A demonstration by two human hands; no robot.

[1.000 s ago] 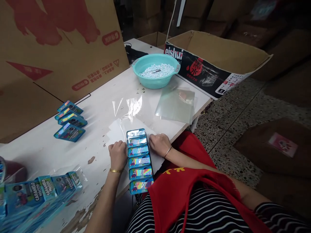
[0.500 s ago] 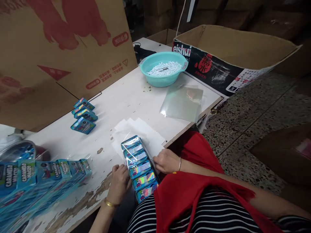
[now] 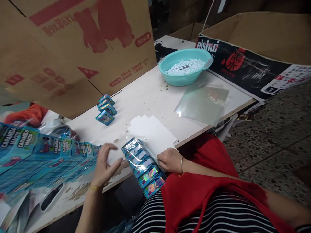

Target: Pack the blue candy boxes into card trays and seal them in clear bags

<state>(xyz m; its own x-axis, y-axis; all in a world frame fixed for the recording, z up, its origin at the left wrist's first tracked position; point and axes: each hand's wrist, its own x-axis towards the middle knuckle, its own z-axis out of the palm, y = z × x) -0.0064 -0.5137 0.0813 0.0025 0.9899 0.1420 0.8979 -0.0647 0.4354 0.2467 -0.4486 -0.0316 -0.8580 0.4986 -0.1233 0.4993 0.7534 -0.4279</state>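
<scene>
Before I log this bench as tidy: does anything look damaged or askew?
Yes. The table has paint flaked off along its near edge by the left hand. The wrapped row of packs beside the right hand lies slantwise and overhangs that edge toward the lap.

"CARAMELO MACIZO" on blue packs [image 3: 46, 152]; "eishui" on carton [image 3: 245, 64]

**Dim room, bright tabletop, soft edges**

Light falls from above onto the white tabletop [image 3: 145, 97], while the far background goes nearly black. Glare sparkles on the clear plastic sheets [image 3: 201, 103] near the right edge. The left hand [image 3: 103, 166] is motion-blurred, and the frame's corners look stretched.
</scene>
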